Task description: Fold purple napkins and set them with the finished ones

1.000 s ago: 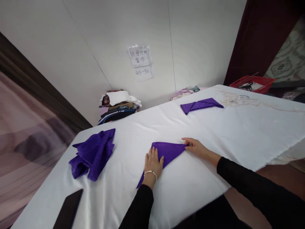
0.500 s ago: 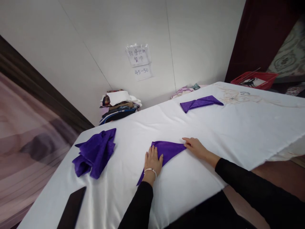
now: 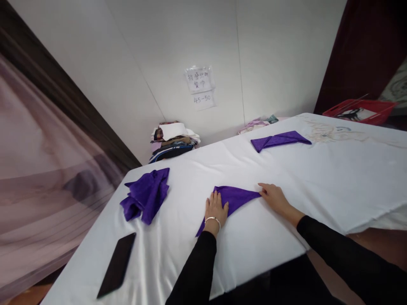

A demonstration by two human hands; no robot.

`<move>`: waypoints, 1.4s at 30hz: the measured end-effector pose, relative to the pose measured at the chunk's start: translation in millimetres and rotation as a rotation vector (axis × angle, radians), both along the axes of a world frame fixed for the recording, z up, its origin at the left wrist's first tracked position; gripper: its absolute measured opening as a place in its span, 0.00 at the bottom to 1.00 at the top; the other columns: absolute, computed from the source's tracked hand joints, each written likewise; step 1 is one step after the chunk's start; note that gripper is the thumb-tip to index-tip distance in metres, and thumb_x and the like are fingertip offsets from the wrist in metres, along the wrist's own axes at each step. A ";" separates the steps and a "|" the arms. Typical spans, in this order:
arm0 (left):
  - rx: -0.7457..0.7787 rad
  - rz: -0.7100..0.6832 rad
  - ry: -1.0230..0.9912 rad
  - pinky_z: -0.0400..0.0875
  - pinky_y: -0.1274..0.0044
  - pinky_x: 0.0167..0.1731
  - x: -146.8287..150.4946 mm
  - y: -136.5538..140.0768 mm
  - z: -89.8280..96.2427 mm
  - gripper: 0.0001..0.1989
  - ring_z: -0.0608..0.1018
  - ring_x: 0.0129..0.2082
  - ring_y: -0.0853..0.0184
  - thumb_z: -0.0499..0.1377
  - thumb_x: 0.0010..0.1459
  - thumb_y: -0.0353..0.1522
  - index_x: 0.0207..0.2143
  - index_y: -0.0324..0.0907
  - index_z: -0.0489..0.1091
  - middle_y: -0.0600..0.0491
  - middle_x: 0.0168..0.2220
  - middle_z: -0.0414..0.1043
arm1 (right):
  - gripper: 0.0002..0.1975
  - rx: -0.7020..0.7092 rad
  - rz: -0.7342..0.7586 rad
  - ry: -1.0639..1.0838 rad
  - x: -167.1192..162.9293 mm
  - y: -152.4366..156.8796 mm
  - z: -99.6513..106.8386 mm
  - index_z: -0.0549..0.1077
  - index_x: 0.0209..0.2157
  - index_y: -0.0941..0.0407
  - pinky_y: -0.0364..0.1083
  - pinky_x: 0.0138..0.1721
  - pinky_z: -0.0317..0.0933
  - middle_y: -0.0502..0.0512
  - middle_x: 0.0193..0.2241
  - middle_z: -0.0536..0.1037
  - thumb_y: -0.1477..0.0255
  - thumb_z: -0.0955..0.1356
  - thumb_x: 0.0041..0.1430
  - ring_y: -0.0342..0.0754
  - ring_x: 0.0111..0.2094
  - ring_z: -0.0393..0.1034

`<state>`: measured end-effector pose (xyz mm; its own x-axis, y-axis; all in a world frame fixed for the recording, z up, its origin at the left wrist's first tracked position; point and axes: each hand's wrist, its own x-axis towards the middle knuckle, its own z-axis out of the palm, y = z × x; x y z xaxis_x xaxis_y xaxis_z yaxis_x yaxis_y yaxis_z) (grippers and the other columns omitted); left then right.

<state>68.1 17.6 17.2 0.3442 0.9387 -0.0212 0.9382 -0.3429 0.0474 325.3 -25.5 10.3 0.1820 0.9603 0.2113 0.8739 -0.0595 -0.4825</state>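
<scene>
A purple cloth napkin (image 3: pixel 237 198), folded to a pointed shape, lies on the white tablecloth in front of me. My left hand (image 3: pixel 217 209) rests flat on its left part, fingers stretched out, covering some of the cloth. One narrow tip of the napkin sticks out below that hand toward me. At the right-hand point, my right hand (image 3: pixel 272 197) pinches the corner between thumb and fingers. Farther back to the right lies a second purple napkin (image 3: pixel 281 140), folded into a long strip. To the left sits a loose, crumpled heap of purple cloth (image 3: pixel 148 195).
A black flat tablet-like object (image 3: pixel 117 264) lies at the table's left front. Behind the white tablecloth (image 3: pixel 203 165) stands a stack of folded clothes (image 3: pixel 174 142). A red basket (image 3: pixel 378 111) stands beyond the back right edge. Handwritten sheets (image 3: pixel 200 87) hang on the wall.
The whole scene has shifted to the right in view as the camera turned left. Both hands keep their places on the napkin, which looks the same.
</scene>
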 end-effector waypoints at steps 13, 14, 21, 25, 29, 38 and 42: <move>0.031 -0.013 -0.045 0.42 0.65 0.60 -2.2 -1.0 -7.2 0.32 0.46 0.63 0.61 0.36 0.60 0.44 0.60 0.35 0.49 0.46 0.63 0.44 | 0.22 0.148 0.462 0.010 -58.0 -3.4 17.7 0.64 0.54 0.51 0.59 0.56 0.46 0.56 0.55 0.64 0.62 0.60 0.59 0.54 0.57 0.53; 0.027 -0.012 -0.049 0.42 0.65 0.60 -2.3 -1.4 -6.9 0.31 0.46 0.63 0.61 0.37 0.60 0.44 0.60 0.35 0.49 0.46 0.63 0.44 | 0.24 0.101 0.533 -0.013 -67.9 -0.8 18.2 0.61 0.56 0.50 0.59 0.57 0.42 0.55 0.58 0.60 0.61 0.60 0.59 0.54 0.59 0.48; 0.010 -0.006 -0.075 0.42 0.64 0.60 -1.9 -3.3 -5.1 0.32 0.47 0.63 0.60 0.36 0.60 0.44 0.60 0.35 0.48 0.46 0.63 0.44 | 0.32 -0.073 0.544 -0.170 -65.4 23.5 -0.9 0.53 0.60 0.53 0.59 0.59 0.36 0.58 0.61 0.52 0.52 0.57 0.58 0.55 0.62 0.41; 0.017 -0.016 -0.086 0.42 0.64 0.60 -2.3 -3.2 -6.6 0.33 0.46 0.63 0.60 0.36 0.60 0.45 0.60 0.33 0.49 0.46 0.63 0.44 | 0.32 -0.083 0.491 -0.215 -36.4 25.8 -13.4 0.51 0.61 0.52 0.60 0.58 0.36 0.57 0.61 0.51 0.52 0.56 0.58 0.55 0.61 0.42; 0.013 -0.015 -0.090 0.42 0.64 0.60 -2.2 -3.3 -7.6 0.33 0.46 0.63 0.60 0.36 0.60 0.45 0.60 0.34 0.49 0.46 0.63 0.44 | 0.32 -0.122 0.372 -0.255 -23.4 21.3 -9.6 0.53 0.60 0.53 0.61 0.58 0.36 0.59 0.60 0.53 0.51 0.55 0.58 0.57 0.61 0.42; -0.017 -0.041 -0.027 0.41 0.62 0.59 -1.8 0.3 -13.3 0.30 0.43 0.63 0.60 0.40 0.59 0.41 0.62 0.40 0.44 0.50 0.64 0.42 | 0.37 -0.043 0.751 -0.241 -122.7 35.9 25.5 0.44 0.62 0.56 0.56 0.60 0.28 0.58 0.63 0.46 0.49 0.52 0.58 0.53 0.63 0.35; -0.009 -0.031 -0.074 0.42 0.62 0.59 -1.0 0.6 -14.5 0.31 0.42 0.63 0.60 0.42 0.58 0.41 0.63 0.43 0.39 0.52 0.64 0.39 | 0.36 -0.180 0.771 -0.130 -135.9 62.7 21.6 0.46 0.62 0.58 0.54 0.60 0.30 0.58 0.62 0.47 0.50 0.49 0.59 0.51 0.62 0.36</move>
